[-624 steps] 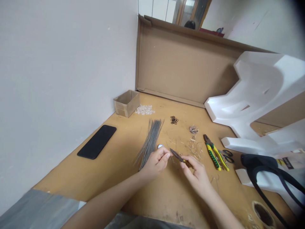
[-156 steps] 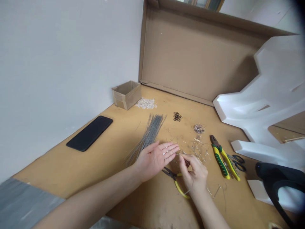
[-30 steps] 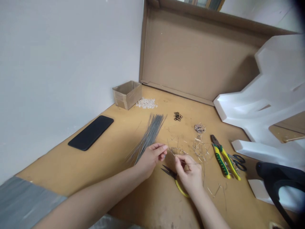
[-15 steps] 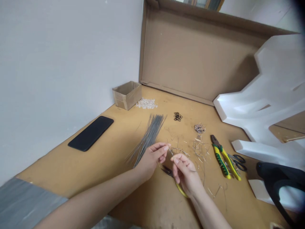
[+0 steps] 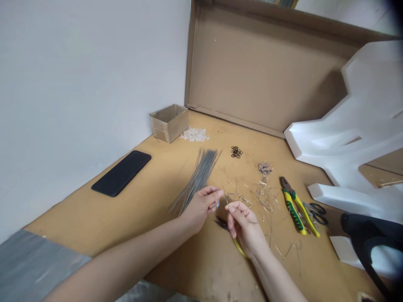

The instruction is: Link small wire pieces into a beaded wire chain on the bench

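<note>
A short piece of thin wire (image 5: 225, 199) spans the small gap between my two hands. The fingertips of my left hand (image 5: 203, 206) pinch one end of it. My right hand (image 5: 244, 222) is closed on the other end, thumb against the index finger. Behind my left hand lies a bundle of straight grey wires (image 5: 201, 170). Under my right hand are yellow-handled pliers (image 5: 223, 223), partly covered by it. Just beyond the hands rest bent, twisted wire pieces (image 5: 239, 199).
Green-and-yellow pliers (image 5: 294, 205) and dark scissors (image 5: 317, 213) lie at right, before white foam (image 5: 321, 147). Farther back are black rings (image 5: 236, 152), a wire coil (image 5: 265, 167), small clear pieces (image 5: 195, 134) and a cardboard box (image 5: 170, 124). A black phone (image 5: 122, 173) lies left.
The view has shifted slightly, so everything sits a little differently in frame. Both hands keep their pinch on the wire, with hardly any movement.
</note>
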### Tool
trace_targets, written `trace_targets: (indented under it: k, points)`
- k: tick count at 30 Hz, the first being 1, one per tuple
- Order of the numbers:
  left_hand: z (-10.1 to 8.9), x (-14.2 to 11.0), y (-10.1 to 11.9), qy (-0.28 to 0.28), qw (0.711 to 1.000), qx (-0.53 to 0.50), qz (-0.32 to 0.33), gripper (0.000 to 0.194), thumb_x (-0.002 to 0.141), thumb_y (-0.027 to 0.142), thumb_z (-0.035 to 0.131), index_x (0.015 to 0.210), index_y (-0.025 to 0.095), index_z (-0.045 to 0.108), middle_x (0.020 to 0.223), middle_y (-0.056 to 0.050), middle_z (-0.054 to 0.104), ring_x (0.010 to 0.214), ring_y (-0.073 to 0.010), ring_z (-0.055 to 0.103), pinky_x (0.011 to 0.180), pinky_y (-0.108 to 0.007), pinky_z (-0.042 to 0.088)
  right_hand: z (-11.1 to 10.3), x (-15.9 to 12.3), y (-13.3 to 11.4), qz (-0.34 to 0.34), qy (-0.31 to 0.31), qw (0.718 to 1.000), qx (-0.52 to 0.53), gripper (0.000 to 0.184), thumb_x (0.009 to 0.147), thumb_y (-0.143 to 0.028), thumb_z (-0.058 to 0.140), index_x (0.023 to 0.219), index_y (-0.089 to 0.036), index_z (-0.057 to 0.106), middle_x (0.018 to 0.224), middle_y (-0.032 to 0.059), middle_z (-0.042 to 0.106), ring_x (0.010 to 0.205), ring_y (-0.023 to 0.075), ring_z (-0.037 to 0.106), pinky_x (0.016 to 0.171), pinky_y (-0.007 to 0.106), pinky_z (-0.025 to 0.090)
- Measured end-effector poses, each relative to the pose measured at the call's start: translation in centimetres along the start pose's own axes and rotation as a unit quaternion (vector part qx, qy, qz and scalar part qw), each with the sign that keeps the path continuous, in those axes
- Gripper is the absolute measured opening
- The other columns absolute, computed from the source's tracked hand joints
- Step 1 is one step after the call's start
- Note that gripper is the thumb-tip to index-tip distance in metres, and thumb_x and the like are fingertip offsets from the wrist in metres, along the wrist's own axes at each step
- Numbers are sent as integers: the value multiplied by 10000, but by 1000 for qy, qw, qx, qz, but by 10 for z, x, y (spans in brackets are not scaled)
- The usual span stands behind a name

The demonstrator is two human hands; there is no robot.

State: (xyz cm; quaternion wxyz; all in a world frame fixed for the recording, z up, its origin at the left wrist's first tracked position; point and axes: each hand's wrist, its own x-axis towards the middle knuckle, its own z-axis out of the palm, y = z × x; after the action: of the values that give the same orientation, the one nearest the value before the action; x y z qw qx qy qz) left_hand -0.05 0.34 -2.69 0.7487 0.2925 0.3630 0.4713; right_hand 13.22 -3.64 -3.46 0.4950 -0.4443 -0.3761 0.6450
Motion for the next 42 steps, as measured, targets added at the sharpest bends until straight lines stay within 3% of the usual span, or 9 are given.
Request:
trace_targets:
  k: [6,11,13,16,19,21,25,35,42]
  points:
    - [2,-3,-2,33,996,68,44,285,644,378,675,662,145,511,508,71,441,441,-31,296,444,-188,208,2,-3,5,-73,21,974,-213,201,844,-374,457,794,-184,498,400,-88,427,301,62,296,348,179,222]
    - [3,-4,-8,54,996,55,55,292,664,378,657,632,150,477,494,77,399,447,-36,292,442,-186,219,2,-8,6,-260,74,777,-569,169,845,-223,405,757,-173,541,542,-7,509,470,116,449,500,238,293]
    - [3,-4,-9,47,997,33,46,295,667,371,655,625,151,463,475,87,363,435,-33,267,435,-184,205,3,-9,7,-275,70,743,-606,194,839,-198,390,708,-173,531,530,-1,495,473,124,445,510,250,284]
    - [4,-6,-9,38,997,41,59,284,675,369,649,639,150,472,481,85,376,441,-34,276,444,-185,218,6,-8,9,-234,52,824,-513,166,848,-237,412,743,-178,526,555,-8,496,485,114,440,504,236,289]
    - [4,-6,-8,36,995,61,76,273,683,371,643,659,151,483,505,74,421,458,-40,310,459,-190,237,9,-6,7,-128,8,959,-251,156,849,-323,454,775,-194,504,461,-78,378,382,73,302,411,194,226]
    - [3,-6,-7,15,997,40,71,274,690,365,642,655,154,470,496,80,404,450,-37,294,457,-192,225,9,-5,4,-49,-32,996,-66,148,832,-339,492,782,-201,500,404,-118,277,331,56,170,360,183,151]
    - [3,-5,-6,-19,998,5,55,293,693,359,644,630,161,437,463,98,323,435,-34,250,452,-194,206,7,-2,-3,40,-86,989,111,115,785,-294,569,767,-191,521,361,-138,259,294,36,111,331,179,135]
    - [8,-15,-5,12,988,134,75,243,711,365,609,652,156,502,532,62,453,483,-57,369,484,-191,294,7,-5,0,-10,-7,998,-64,237,824,-393,540,843,-156,544,436,-56,552,287,40,363,330,151,228]
    - [6,-19,-9,12,960,239,144,190,771,325,552,687,158,519,632,20,539,612,-100,487,594,-219,385,7,-5,-3,22,-10,1000,-12,208,817,-351,538,742,-158,519,338,-86,461,234,23,230,277,143,118]
